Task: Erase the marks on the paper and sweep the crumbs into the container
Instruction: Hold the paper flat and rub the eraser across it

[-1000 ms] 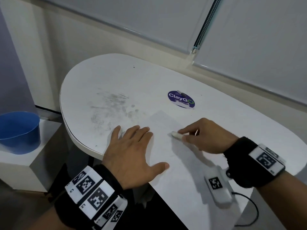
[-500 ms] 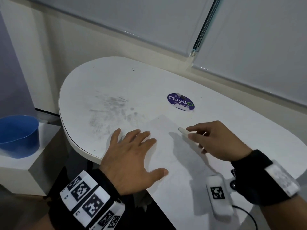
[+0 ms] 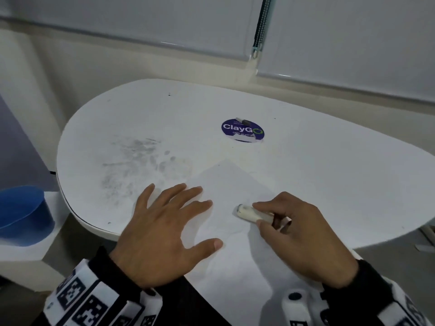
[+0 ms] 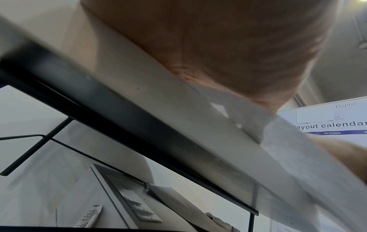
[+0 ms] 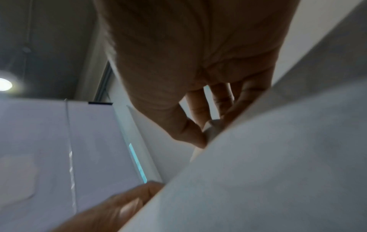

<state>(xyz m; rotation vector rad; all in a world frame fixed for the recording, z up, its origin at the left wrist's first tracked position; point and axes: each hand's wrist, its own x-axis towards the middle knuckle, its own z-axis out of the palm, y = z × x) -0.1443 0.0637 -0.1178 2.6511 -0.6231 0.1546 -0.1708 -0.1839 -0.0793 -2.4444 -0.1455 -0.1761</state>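
Observation:
A white sheet of paper [image 3: 223, 184] lies askew on the white table [image 3: 164, 109], hanging over the near edge. My left hand [image 3: 164, 222] lies flat on its left side, fingers spread, holding it down. My right hand [image 3: 294, 224] pinches a white eraser [image 3: 247, 211] between thumb and fingers, its tip down on the paper. The right wrist view shows the eraser [image 5: 213, 128] under the fingers against the paper [image 5: 258, 172]. The left wrist view shows my palm [image 4: 228, 47] above the table's edge. A blue container [image 3: 21, 215] stands on a low white stand, lower left, off the table.
Grey smudges [image 3: 131, 161] mark the table left of the paper. A round blue ClayGo sticker [image 3: 242, 131] sits behind the paper. Window blinds [image 3: 141, 17] run along the far wall. The table's rounded left edge [image 3: 58, 175] is close to the container.
My right hand lifted the eraser back toward the paper's far corner, then came nearer and pressed it down mid-sheet. The left hand stayed flat on the paper.

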